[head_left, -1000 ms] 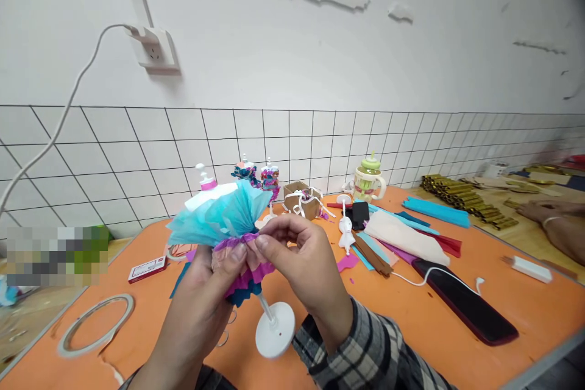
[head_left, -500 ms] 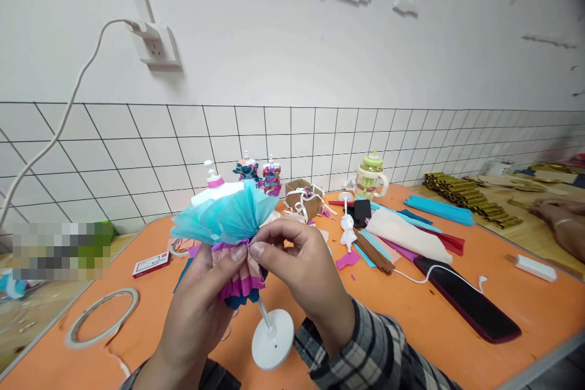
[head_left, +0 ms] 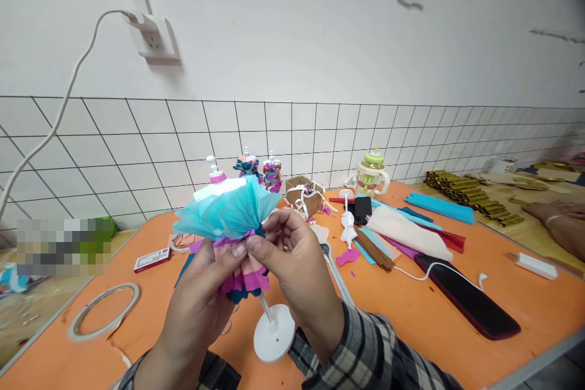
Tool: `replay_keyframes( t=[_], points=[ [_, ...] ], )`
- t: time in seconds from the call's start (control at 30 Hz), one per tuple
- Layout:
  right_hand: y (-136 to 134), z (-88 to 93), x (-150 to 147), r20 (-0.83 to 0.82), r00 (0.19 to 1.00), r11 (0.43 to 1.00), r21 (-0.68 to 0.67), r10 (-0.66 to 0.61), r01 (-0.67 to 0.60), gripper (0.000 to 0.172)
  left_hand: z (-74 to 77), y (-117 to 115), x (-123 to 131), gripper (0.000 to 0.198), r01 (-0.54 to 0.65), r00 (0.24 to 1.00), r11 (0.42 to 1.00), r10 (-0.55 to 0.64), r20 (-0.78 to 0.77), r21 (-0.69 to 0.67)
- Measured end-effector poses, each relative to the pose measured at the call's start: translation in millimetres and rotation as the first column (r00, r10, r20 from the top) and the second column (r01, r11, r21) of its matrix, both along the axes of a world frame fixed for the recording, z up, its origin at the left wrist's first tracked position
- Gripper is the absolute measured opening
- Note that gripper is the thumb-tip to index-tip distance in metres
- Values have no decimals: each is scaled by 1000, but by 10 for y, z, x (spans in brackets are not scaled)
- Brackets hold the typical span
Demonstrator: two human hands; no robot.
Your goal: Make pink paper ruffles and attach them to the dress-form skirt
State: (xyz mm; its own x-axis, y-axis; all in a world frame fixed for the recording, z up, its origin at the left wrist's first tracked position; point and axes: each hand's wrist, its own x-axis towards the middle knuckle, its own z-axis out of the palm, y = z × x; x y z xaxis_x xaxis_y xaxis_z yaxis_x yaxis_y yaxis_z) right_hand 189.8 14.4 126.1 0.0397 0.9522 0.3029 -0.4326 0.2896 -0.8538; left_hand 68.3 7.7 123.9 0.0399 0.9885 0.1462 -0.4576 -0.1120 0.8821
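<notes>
A small white dress-form mannequin (head_left: 214,169) on a round white base (head_left: 274,334) tilts over the table, dressed in crepe paper. Its pleated turquoise paper (head_left: 228,210) fans out above purple, peach and dark blue ruffles (head_left: 249,277). My left hand (head_left: 201,292) wraps round the dressed form from the left, thumb pressed on the ruffles. With thumb and fingertips close together, my right hand (head_left: 297,268) pinches the paper at the waist, right beside my left thumb. The form's back and my left fingers are hidden.
Scissors (head_left: 336,271) lie right of my hands. Tape roll (head_left: 105,311) and red-white box (head_left: 152,259) are left. Behind stand two decorated mannequins (head_left: 272,173), a cardboard box (head_left: 304,195) and a cup (head_left: 372,177). Paper strips (head_left: 411,234) and a phone (head_left: 466,298) lie right; another person's hand (head_left: 553,219) is beyond.
My right hand has shifted slightly and its fingers have curled in at the waist. The scissors' handles now show beside it. The view has moved a little.
</notes>
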Motion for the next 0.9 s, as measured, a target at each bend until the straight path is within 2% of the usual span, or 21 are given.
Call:
replay_keyframes(
  t=[0.13, 0.23, 0.37, 0.43, 0.53, 0.67, 0.77, 0.9],
  points=[
    [9, -16, -10, -14, 1000, 1000, 21, -22, 23, 32, 36, 17, 0, 34, 46, 999, 999, -46, 24, 1],
    [15, -13, -6, 20, 998, 998, 40, -52, 51, 30, 38, 12, -23, 23, 99, 995, 995, -99, -18, 4],
    [16, 7, 18, 48, 994, 994, 46, -101, 99, 28, 41, -10, -64, 34, 139, 981, 990, -137, -140, 2],
    [12, 25, 45, 69, 995, 996, 59, -71, 67, 27, 48, -8, -90, 36, 174, 968, 985, -174, -183, -19],
    [2, 60, 89, 92, 996, 996, 90, 20, -28, 27, 56, 18, -132, 24, 239, 946, 970, -245, -213, -52],
    [-6, 81, 107, 133, 991, 991, 135, -10, -9, 30, 61, 51, -151, 22, 270, 940, 962, -271, -204, -34],
    [-8, 62, 100, 119, 993, 991, 132, -28, 12, 30, 85, 37, -131, 28, 273, 945, 961, -277, -176, -48],
    [-29, 39, 98, 52, 998, 986, 163, -47, 37, 19, 127, -2, -120, 21, 242, 961, 969, -247, -127, -56]
  ],
)
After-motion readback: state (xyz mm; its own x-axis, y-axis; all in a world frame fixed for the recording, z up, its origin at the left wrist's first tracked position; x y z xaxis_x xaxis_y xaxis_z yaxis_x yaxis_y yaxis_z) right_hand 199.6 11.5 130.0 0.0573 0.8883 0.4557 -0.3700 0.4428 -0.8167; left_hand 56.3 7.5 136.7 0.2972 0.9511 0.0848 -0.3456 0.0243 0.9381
